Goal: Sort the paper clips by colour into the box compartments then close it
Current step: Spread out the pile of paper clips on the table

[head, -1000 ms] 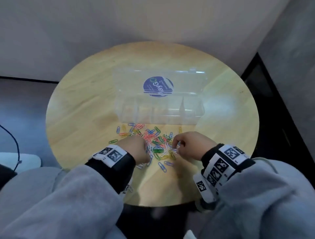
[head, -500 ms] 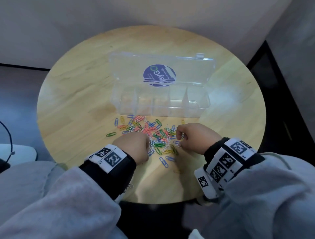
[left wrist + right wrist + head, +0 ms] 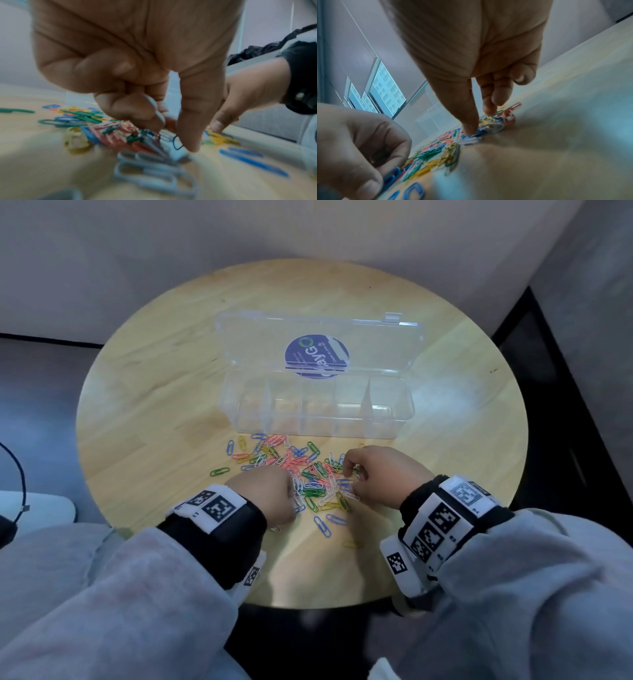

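A heap of coloured paper clips lies on the round wooden table, just in front of a clear box. The box's compartments look empty, and its stickered lid stands open behind. My left hand is at the heap's left edge with its fingers curled. Its thumb and forefinger pinch clips; a blue clip shows by that thumb. My right hand is at the heap's right edge. Its thumb tip and forefinger tip rest apart on the clips, holding nothing that I can see.
Stray clips lie apart from the heap: a green one to the left, blue ones and a yellow one near the front edge. The table edge is close below my wrists. A wall rises behind the table.
Both hands have stayed at the heap with only small finger movements. The head view has shifted a little; the box has not moved.
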